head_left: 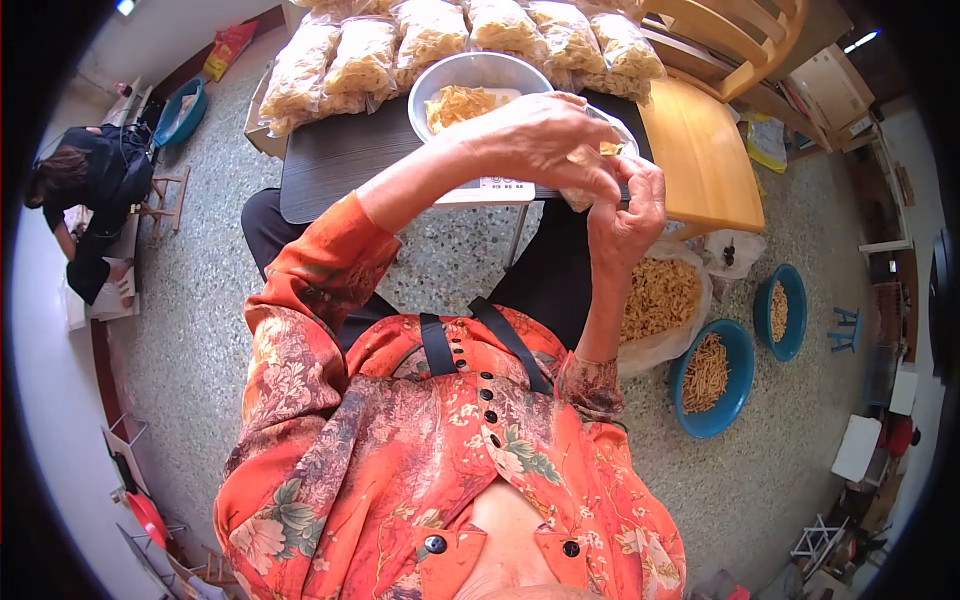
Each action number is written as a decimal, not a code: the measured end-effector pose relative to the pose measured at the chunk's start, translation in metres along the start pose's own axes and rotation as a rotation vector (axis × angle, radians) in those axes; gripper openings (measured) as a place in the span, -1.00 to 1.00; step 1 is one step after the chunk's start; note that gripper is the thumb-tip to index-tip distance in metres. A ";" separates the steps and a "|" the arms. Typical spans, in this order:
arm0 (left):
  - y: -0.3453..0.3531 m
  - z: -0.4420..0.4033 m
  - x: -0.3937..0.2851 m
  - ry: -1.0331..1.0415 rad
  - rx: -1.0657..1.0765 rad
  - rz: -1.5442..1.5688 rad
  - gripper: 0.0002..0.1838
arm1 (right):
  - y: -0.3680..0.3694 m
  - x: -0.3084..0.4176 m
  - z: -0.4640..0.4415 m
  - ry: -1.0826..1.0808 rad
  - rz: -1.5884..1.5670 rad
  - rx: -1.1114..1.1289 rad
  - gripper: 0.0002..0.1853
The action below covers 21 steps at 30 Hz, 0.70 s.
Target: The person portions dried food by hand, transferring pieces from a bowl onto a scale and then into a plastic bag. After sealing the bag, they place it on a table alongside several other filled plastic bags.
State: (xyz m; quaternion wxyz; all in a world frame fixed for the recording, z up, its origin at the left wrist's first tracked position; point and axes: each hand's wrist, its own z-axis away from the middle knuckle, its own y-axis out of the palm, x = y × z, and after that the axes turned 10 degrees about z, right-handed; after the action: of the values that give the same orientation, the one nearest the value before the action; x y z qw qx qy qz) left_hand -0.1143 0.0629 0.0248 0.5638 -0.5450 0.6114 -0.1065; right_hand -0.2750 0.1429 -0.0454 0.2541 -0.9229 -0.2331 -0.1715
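Both hands meet above the table's right part, around a clear plastic bag (577,197) with some pale yellow pieces in it. My left hand (548,142) reaches across from the left, its fingers bent and pinching the bag's upper part. Just to its right, my right hand (628,207) is raised with curled fingers, closed on the bag's edge. The bag is partly hidden by the fingers. Beside my left hand, a white bowl (424,88) holds yellow chips (458,105). Under the bowl's near side lies a white flat device (462,197) on the dark table (330,160).
Filled clear bags (430,30) line the table's far side. A wooden chair (700,150) stands right. Below are a large bag of chips (660,300) and blue basins (712,380) (781,312) of sticks and pieces. Another person (95,180) sits far left.
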 end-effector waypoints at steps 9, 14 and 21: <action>-0.059 0.035 0.069 -0.283 -0.199 -0.278 -0.90 | 0.000 0.003 0.000 0.047 0.042 0.005 -0.89; -0.043 0.050 0.083 -0.339 -0.098 -0.613 -0.93 | 0.002 0.006 0.000 0.022 0.044 0.016 -0.89; -0.029 0.046 0.087 -0.482 0.032 -0.672 -0.84 | 0.004 0.005 -0.001 -0.002 0.055 0.025 -0.89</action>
State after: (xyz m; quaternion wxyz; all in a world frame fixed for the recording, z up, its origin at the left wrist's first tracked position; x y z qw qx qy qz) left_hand -0.0413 0.0054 -0.0192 0.6331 -0.7148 0.2481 -0.1637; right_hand -0.2693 0.1414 -0.0441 0.2701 -0.9258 -0.2102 -0.1603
